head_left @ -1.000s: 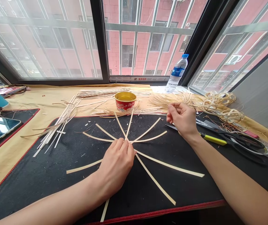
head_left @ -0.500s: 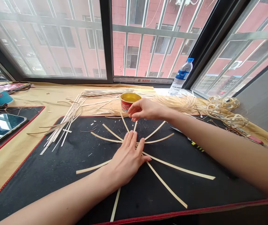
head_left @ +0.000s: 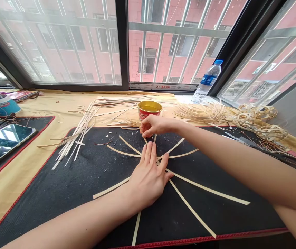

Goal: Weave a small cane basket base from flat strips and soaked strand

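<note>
Pale flat strips (head_left: 193, 207) fan out like spokes on a black mat (head_left: 67, 193) with a red edge. My left hand (head_left: 149, 176) lies flat over the point where they cross, fingers stretched forward and thumb out to the right, covering much of the crossing. Beyond it, my right hand (head_left: 154, 125) is closed in a pinch on the far end of one spoke strip, just in front of a red tin (head_left: 150, 110) with a golden inside. The pinched strip's tip is hidden by the fingers.
Loose strips (head_left: 76, 133) lie at the mat's back left, a phone (head_left: 6, 143) at far left. Coiled strips (head_left: 202, 112) and a water bottle (head_left: 207, 82) stand behind at right. Scissors (head_left: 290, 160) rest beyond my right forearm. A cup of pens (head_left: 1, 105) sits back left.
My right hand has come down and closed its fingers on a strip end. My left hand keeps its place on the crossing. The whole view has shifted slightly.
</note>
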Demonstrator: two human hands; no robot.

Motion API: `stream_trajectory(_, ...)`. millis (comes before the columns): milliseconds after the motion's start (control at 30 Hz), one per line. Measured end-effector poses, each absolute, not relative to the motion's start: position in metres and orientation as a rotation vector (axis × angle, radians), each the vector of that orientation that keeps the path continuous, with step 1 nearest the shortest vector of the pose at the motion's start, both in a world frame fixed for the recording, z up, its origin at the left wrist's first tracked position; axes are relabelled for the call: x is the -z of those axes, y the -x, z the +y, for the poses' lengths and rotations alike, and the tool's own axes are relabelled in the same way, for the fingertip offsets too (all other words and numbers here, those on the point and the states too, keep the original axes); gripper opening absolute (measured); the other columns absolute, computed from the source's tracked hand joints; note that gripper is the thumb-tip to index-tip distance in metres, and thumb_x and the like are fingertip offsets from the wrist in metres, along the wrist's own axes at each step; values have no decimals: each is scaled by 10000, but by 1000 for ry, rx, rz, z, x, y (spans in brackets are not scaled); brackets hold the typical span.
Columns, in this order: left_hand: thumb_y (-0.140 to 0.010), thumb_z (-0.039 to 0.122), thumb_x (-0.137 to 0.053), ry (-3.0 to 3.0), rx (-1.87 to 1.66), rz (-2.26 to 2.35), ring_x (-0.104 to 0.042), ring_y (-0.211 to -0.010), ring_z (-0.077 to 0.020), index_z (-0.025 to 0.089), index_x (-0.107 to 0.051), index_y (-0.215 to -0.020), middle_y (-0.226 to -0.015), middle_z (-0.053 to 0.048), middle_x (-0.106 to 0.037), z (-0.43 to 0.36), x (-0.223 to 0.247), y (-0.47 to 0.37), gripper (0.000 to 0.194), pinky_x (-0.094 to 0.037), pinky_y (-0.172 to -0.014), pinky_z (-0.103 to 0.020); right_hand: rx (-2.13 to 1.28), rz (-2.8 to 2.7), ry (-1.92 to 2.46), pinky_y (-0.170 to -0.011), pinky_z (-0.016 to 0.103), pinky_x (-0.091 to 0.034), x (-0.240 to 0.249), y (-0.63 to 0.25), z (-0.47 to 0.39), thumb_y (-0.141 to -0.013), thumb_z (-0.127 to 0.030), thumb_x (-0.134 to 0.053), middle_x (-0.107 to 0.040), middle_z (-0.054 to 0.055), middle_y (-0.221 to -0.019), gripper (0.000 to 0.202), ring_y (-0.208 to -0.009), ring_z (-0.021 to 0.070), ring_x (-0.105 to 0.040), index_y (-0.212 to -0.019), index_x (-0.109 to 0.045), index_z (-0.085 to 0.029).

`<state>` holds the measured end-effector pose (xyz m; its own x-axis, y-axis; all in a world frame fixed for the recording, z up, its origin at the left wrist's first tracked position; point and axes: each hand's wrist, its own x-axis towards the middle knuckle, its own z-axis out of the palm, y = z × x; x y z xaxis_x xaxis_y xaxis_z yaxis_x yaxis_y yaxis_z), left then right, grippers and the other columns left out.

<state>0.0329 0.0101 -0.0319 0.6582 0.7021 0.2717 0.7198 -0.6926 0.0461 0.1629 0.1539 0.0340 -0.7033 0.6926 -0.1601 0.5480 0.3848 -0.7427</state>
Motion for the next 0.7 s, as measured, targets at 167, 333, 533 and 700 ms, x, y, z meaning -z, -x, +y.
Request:
stream_trajectory(167, -964, 453, -409, 2810, 402, -1210, -210, -1404, -407, 95, -439, -1366, -1457, -297, -348, 11, 33, -33, 539, -286, -1116, -567, -1247, -2467, 1090, -566, 198, -452, -26, -164, 160, -679, -198, -696, -668, 6, -670, 79, -623, 116, -588, -709, -664, -133)
stream_trajectory(333, -976, 447, -365, 2818, 384, -1190, -186, -1403, -408, 86, -441, -1375, -1437, -316, -364, 10, 32, -33, 543, -305, -1111, -552, -1262, -2454, 1096, -596, 211, -494, -24, -162, 160, -697, -182, -700, -666, 5, -662, 72, -624, 121, -609, -710, -652, -131)
stream_trajectory(533, -976, 432, -377, 2804, 356, -1196, -197, -1398, -414, 91, -450, -1376, -1436, -304, -376, 10, 31, -34, 531, -310, -1104, -561, -1214, -2446, 1169, -560, 194, -510, -29, -153, 157, -757, -117, -666, -641, -2, -600, 73, -596, 124, -630, -706, -619, -142)
stream_trajectory(700, -980, 424, -366, 2805, 345, -1185, -190, -1395, -416, 96, -446, -1385, -1436, -310, -368, 9, 32, -33, 527, -318, -1096, -565, -1147, -2444, 1267, -518, 174, -506, -35, -147, 155, -775, -105, -669, -653, 0, -608, 101, -585, 132, -656, -727, -595, -155)
